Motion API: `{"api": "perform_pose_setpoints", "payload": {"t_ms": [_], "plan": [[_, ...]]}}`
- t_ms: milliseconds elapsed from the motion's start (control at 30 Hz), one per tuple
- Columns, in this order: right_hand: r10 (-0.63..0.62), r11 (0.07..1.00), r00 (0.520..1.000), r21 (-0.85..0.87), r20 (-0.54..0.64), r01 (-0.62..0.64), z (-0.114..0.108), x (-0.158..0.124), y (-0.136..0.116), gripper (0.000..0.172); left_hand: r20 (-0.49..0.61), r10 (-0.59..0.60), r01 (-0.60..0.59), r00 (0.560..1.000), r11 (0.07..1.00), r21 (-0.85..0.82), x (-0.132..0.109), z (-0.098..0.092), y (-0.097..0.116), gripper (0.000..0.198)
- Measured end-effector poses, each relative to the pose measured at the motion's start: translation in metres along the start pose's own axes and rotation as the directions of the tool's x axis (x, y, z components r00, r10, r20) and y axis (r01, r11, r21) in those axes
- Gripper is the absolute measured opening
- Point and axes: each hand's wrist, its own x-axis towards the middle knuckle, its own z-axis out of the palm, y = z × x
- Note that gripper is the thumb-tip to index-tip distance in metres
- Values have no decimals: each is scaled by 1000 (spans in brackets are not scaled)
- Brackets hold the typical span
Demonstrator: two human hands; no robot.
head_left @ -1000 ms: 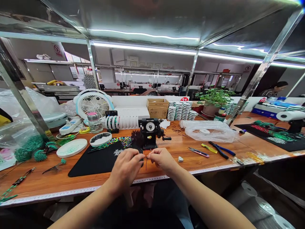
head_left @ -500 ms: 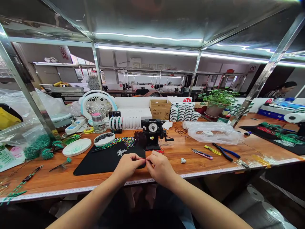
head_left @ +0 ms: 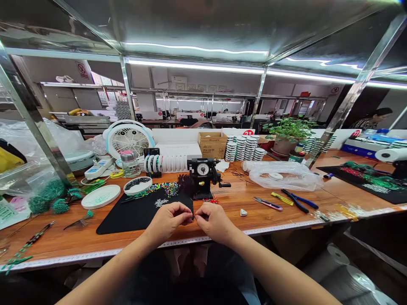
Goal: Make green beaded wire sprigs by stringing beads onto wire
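Head view: left hand (head_left: 167,221) and right hand (head_left: 214,222) both closed in a fine fingertip pinch, knuckles facing, on a thin dark wire (head_left: 193,217); wire barely resolved between the fingertips, exact hold too small to tell. Wire position: in the air, just over the right corner of the black mat (head_left: 121,222). Advisable: grip close to the working point, wrists low, tension even, no kinks.

Directly ahead, on the wooden tabletop (head_left: 63,243): one dial-faced winding machine (head_left: 202,178), one tuft of dark wire (head_left: 184,184) against its left side, one small red beaded piece (head_left: 210,201) by its base. Along the mat's far edge: one loose band of multicoloured beads (head_left: 162,189), one white dish of black beads (head_left: 137,185). Further left: one white disc (head_left: 101,196), green beaded sprays (head_left: 47,202), count unclear. Right of the hands: one white triangular chip (head_left: 243,212), one pink-handled tool (head_left: 267,203), one yellow-handled tool (head_left: 282,198), one pair of blue-handled pliers (head_left: 295,201), one plastic bag (head_left: 286,176). Far back: about four stacks of white spools (head_left: 241,148), spools per stack unreadable.
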Motion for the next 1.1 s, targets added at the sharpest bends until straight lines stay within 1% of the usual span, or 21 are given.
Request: {"api": "perform_pose_setpoints", "payload": {"t_ms": [133,267,367,433,467,533,600,633,700,767,833,933,1000,1100], "plan": [[-30,999,999,-37,33,32,-3,-2,-1,13,20,31,-33,999,989,141,-4,-8,5,26],[-116,989,986,-79,118,126,-7,0,0,14,19,122,-122,992,956,268,-1,-12,12,19],[-186,974,963,-91,196,207,-12,3,-1,14,45,162,-168,986,943,286,4,-13,18,16],[-223,969,947,-54,230,241,-15,4,-1,13,40,157,-162,987,952,260,8,-12,19,17],[-227,972,947,-12,226,236,-16,4,-2,13,36,138,-143,990,961,236,10,-10,18,19],[-192,978,967,111,168,175,-18,3,-3,12,44,76,-82,996,984,159,15,-5,13,26],[-105,961,991,265,81,80,-18,3,-4,12,77,13,-18,997,998,65,20,3,4,33],[-60,940,997,339,56,38,-19,3,-4,12,94,-7,6,996,1000,20,22,7,0,36],[9,880,998,473,58,-36,-19,3,-4,13,111,-27,33,993,998,-48,25,14,-6,37],[50,819,994,566,95,-95,-20,3,-2,14,108,-35,43,994,996,-79,26,14,-5,36],[84,781,991,610,107,-133,-21,3,-1,15,80,-27,34,996,996,-80,25,6,2,37],[133,779,987,606,92,-162,-21,3,-1,16,27,24,-23,999,999,-37,20,-10,19,34],[154,787,983,590,95,-180,-20,3,-2,17,51,75,-78,996,996,52,16,-17,28,29],[179,810,980,552,93,-200,-17,3,-5,17,110,110,-128,988,978,166,10,-14,32,22]]}}
